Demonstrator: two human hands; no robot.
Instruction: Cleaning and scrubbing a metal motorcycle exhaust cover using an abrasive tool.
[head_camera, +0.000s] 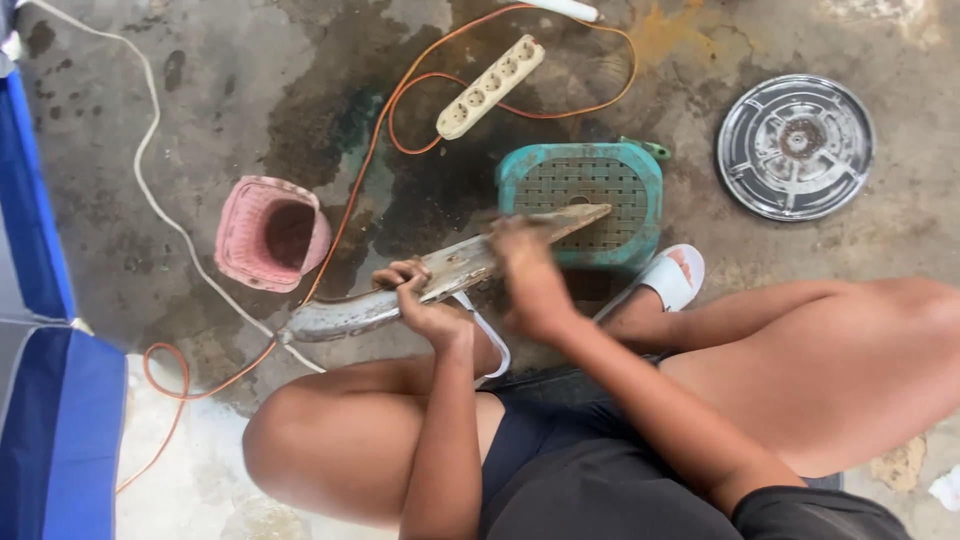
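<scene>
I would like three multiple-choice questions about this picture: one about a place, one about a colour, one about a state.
1. Where does the tip of the long metal piece rest?
A. on the teal stool
B. in the pink basket
C. on the round metal disc

2. What colour is the cable of the power strip?
A. green
B. orange
C. black

3. How does the left hand stand?
A. flat on the floor
B. open in the air
C. closed around the metal piece

Answers: 1 A, the tip lies on the teal stool. 2 B, an orange cable leads from it. 3 C, its fingers wrap the piece, while the blurred right hand lies on top.
</scene>
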